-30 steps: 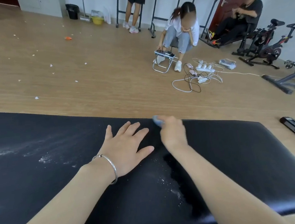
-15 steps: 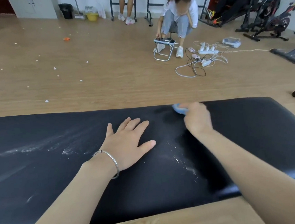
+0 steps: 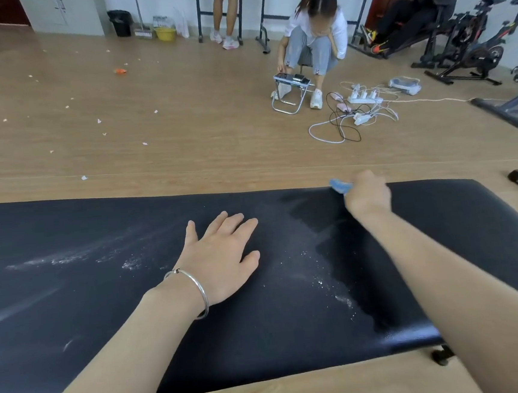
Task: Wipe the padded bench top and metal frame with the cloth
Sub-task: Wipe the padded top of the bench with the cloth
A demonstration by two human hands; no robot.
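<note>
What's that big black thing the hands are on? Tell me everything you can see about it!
It is a padded bench top, long, flat and black, with a smooth, slightly shiny cover that looks like vinyl. White dusty streaks and specks lie across its left and middle; a darker patch shows further right. The left hand rests flat on it, fingers straight. The right hand holds a blue cloth against its far edge. Wooden floor shows beyond it.

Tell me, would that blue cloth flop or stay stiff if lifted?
Probably floppy: the cloth is bunched small in the right hand. Likely light, since one hand holds it. Possibly damp: the bench looks darker behind it.
</note>
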